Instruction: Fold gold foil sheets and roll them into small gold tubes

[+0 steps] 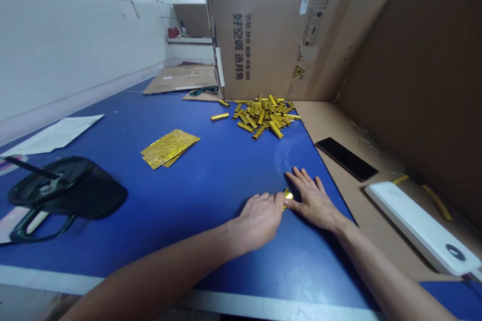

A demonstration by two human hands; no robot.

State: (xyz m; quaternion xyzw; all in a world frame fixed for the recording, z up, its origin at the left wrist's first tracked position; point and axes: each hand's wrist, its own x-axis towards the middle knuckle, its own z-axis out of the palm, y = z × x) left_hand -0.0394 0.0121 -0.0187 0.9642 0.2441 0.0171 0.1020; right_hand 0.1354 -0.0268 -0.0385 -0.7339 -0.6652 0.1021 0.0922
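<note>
My left hand is closed, its fingertips on a small piece of gold foil at the right of the blue tabletop. Most of that foil is hidden between my hands. Facing it, my right hand lies flat with fingers spread, its thumb touching the foil. Farther back is a pile of short, folded gold foil tubes. Several flat gold foil sheets lie stacked to the left of the pile.
A dark lidded mug with a straw stands at left, near a white paper. To the right lie a black phone and a white power strip-like device. A large cardboard box closes off the back.
</note>
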